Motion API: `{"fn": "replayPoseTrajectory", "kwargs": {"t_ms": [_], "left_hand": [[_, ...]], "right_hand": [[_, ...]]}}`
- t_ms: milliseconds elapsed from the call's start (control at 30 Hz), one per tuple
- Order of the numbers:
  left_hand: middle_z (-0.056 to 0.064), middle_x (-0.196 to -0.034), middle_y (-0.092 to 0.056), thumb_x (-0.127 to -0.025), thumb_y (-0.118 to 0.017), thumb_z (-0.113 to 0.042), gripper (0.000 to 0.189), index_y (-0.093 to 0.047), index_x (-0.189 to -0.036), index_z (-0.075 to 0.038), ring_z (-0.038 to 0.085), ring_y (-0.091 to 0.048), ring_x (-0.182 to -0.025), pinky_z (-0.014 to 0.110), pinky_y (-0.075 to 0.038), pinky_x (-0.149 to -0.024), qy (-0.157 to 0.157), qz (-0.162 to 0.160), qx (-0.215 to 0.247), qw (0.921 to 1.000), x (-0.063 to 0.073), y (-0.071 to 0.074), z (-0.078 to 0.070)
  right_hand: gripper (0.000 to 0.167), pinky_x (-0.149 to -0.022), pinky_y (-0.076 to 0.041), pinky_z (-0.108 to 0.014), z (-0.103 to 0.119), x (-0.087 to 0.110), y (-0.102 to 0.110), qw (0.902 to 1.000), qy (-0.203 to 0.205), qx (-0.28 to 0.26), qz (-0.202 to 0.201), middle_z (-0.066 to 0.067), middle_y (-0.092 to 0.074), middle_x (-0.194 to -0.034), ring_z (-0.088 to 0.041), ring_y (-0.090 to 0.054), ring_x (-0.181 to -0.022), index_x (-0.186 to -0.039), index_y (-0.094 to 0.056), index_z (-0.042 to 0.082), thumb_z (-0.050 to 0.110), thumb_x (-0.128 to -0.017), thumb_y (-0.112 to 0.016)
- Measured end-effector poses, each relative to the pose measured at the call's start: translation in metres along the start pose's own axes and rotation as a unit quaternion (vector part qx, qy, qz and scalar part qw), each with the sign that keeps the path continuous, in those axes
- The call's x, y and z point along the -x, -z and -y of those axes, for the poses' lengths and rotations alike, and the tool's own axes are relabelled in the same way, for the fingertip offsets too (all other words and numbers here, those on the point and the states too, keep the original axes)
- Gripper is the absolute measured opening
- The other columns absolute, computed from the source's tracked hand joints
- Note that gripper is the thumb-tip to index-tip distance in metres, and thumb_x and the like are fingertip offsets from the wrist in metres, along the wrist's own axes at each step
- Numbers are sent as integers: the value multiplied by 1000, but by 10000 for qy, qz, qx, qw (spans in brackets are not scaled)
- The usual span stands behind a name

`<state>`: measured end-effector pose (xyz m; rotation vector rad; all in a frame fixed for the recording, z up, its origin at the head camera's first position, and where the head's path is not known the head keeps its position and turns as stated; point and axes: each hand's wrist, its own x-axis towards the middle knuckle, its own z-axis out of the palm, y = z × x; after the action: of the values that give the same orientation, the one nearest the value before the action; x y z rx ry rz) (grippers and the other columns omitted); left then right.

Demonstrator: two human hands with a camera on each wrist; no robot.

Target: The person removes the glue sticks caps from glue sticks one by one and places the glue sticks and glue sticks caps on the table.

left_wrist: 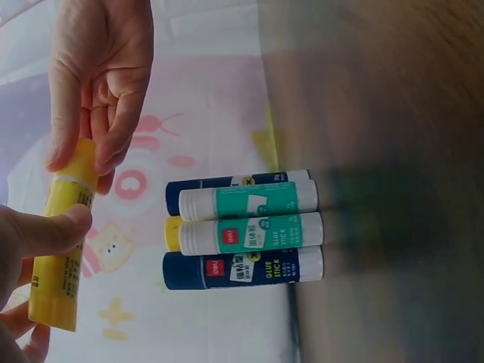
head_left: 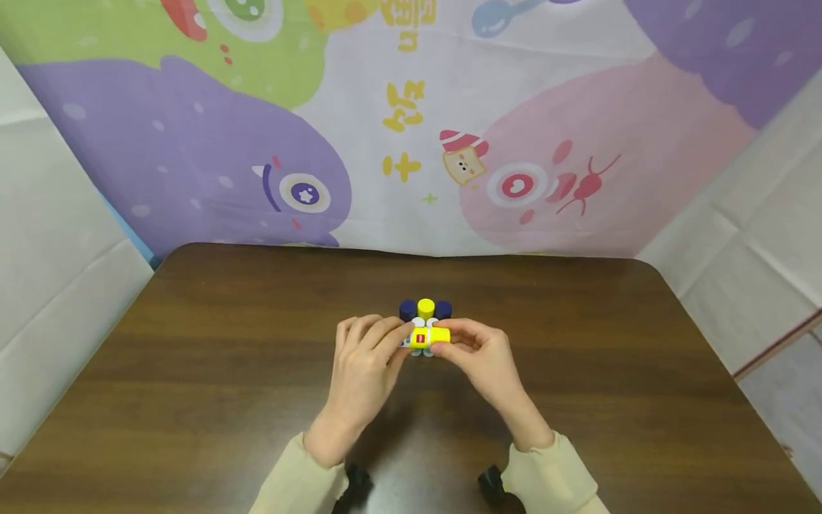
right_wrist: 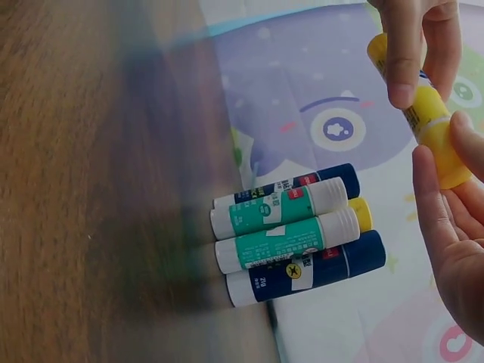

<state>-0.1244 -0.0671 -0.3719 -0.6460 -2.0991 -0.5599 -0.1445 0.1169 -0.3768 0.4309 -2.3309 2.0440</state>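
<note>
A yellow glue stick [head_left: 420, 338] is held sideways above the table between both hands. My left hand [head_left: 364, 360] grips its barrel, seen with the thumb along it in the left wrist view. At the other end, my right hand [head_left: 489, 360] pinches the yellow cap [right_wrist: 442, 151] between thumb and fingers. Just beyond the hands, a cluster of glue sticks stands upright on the table. It has a navy glue stick [left_wrist: 242, 270], a second navy one [right_wrist: 333, 181], two green-and-white glue sticks [left_wrist: 265, 233] in front, and a yellow-capped glue stick [head_left: 426, 308] mostly hidden behind.
The brown wooden table [head_left: 257, 400] ends at a cloth backdrop [head_left: 379, 207] printed with cartoon figures. Pale cloth panels [head_left: 758, 235] hang on both sides. Dark wrist straps [head_left: 491, 485] show near the sleeves.
</note>
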Motion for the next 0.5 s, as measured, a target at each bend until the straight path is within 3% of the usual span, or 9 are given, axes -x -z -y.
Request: {"fn": "replayPoseTrajectory", "kwargs": {"t_ms": [233, 500], "left_hand": [[4, -92, -68, -66, -80, -14, 31, -70, -95, -10, 23, -56, -87, 38, -37, -77, 19, 69, 36, 10000, -5, 3, 0], [3, -90, -69, -67, -80, -15, 30, -70, -95, -10, 22, -57, -84, 37, -37, -76, 279, 278, 46, 9992, 1, 3, 0]], "right_hand": [[33, -69, -53, -26, 1, -1, 0, 9997, 133, 185, -87, -19, -66, -93, -14, -66, -76, -104, -65, -1, 10, -73, -73], [32, -69, -53, -24, 3, 2, -3, 9986, 341, 392, -101, -15, -67, -95, -11, -64, -77, -103, -66, 1, 6, -72, -73]]}}
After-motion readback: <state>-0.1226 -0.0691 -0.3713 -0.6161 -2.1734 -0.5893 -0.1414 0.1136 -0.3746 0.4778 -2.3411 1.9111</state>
